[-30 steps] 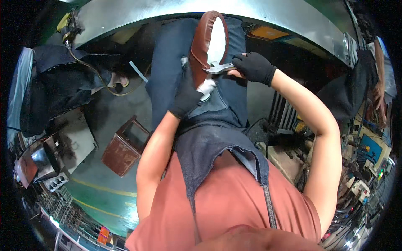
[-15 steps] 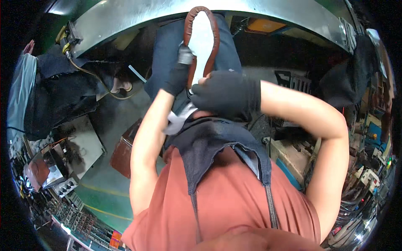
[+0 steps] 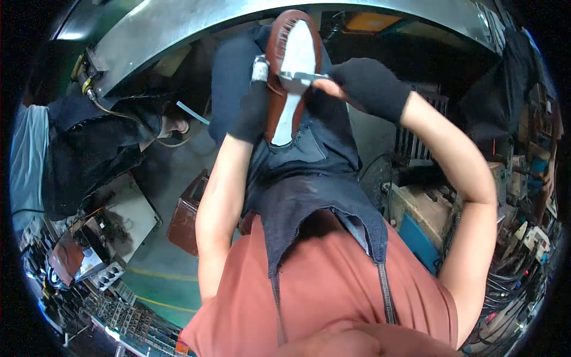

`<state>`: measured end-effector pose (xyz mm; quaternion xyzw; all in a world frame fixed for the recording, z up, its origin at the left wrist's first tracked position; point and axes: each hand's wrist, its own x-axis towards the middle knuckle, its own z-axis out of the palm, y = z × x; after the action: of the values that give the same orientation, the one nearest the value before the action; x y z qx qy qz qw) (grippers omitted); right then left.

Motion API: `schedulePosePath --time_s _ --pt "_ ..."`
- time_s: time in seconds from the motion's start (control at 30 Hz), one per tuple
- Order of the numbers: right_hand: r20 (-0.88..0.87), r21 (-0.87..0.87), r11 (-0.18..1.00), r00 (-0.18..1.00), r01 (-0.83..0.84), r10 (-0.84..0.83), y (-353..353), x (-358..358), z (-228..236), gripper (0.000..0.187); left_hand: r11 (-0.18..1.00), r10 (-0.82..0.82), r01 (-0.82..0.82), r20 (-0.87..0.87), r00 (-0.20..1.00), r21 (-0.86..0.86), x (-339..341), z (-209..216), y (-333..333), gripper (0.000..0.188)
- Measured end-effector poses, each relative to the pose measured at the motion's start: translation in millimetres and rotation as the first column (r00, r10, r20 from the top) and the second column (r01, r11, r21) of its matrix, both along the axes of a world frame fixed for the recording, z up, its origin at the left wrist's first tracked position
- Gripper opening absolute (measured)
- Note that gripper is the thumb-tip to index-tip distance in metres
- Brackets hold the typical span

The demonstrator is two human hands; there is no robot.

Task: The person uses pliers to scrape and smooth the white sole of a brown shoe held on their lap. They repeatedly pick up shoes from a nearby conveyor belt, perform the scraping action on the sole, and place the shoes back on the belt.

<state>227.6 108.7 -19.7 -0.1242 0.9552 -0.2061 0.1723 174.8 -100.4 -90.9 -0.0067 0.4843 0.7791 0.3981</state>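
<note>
A brown leather shoe (image 3: 277,113) lies sole up across my lap, its toe toward the bench. White insole (image 3: 297,53) shows along its middle, with pleated leather folded over the rim. My left hand (image 3: 253,110), in a black glove with silver tape on a digit, grips the shoe's left side; some fingers are hidden. My right hand (image 3: 369,89), in a black fingerless glove, is closed on a grey metal hand tool (image 3: 295,80). The tool's broad head lies over the middle of the sole; its exact kind is hard to make out.
A metal bench (image 3: 196,38) curves across the far side. At left, a hose (image 3: 128,113) hangs from a fitting near another person's dark trousers (image 3: 71,154). A brown box (image 3: 187,217) stands on the floor; a wooden block (image 3: 425,208) and cables are at right.
My right hand has moved away from my body, from the heel end to the right of the shoe's middle. The tool now lies over the sole, and the shoe has shifted slightly rightward.
</note>
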Motion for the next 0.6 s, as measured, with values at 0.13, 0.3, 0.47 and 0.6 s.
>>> schedulePosePath --time_s 0.13,0.3,0.47,0.6 --pt "-0.139 -0.129 0.988 0.985 0.084 -0.102 13.7 18.3 -53.6 0.042 0.946 0.071 -0.256 -0.644 0.762 -0.199 -3.8 -37.0 19.9 0.031" --pt "0.330 0.194 0.957 0.933 -0.215 0.142 43.1 -14.8 29.3 0.049 0.734 -0.191 -0.397 -0.729 0.658 -0.551 -9.5 -18.1 27.0 0.045" --pt "-0.269 -0.020 0.951 0.918 -0.308 0.292 -14.1 -2.6 47.5 0.043 0.884 -0.327 0.040 -0.554 0.765 -0.466 -19.9 -21.6 18.7 0.053" --pt "0.116 0.160 0.977 0.985 -0.144 0.126 18.0 -29.1 17.9 0.044 0.848 -0.496 0.299 -0.458 0.737 -0.437 -17.4 -40.0 6.3 0.075"
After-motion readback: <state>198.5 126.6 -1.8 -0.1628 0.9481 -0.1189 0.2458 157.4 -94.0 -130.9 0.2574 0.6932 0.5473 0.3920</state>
